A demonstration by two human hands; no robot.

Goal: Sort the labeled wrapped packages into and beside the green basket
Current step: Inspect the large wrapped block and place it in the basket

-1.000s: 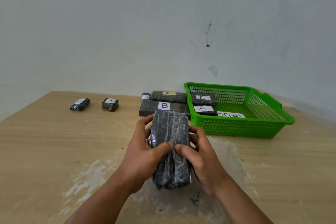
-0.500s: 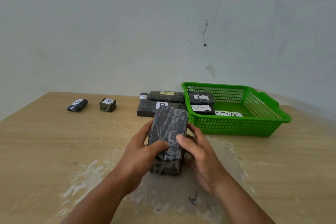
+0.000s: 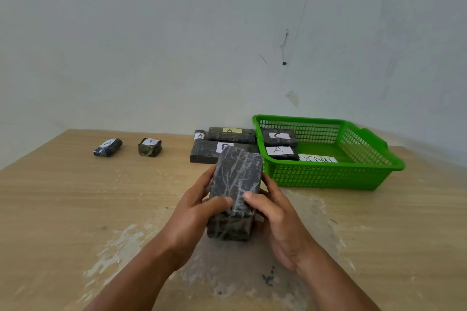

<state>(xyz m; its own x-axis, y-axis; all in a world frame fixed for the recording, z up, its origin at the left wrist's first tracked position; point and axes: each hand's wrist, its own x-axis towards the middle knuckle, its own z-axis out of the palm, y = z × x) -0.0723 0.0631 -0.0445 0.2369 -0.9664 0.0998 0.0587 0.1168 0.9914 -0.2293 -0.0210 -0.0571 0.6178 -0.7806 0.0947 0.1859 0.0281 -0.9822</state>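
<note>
Both hands, left hand [image 3: 194, 212] and right hand [image 3: 275, 217], curled around one dark wrapped package [image 3: 235, 184] between them.

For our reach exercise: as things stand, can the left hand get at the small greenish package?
Probably not yet: the left hand, with the right hand, grips the large wrapped package. Bare table lies between it and the small greenish package, so once freed, likely yes.

A light wooden surface [image 3: 63, 197] with fine grain fills the lower view. Pale, scuffed patches [image 3: 121, 242] mottle its near middle, and a small dark blue smudge [image 3: 268, 280] sits among them. Behind it rises a plain whitish wall [image 3: 151, 45], crossed by a thin slanting line [image 3: 303, 7]. Near that line are a small dark spot [image 3: 284, 63] and a chipped patch [image 3: 292, 97].
</note>
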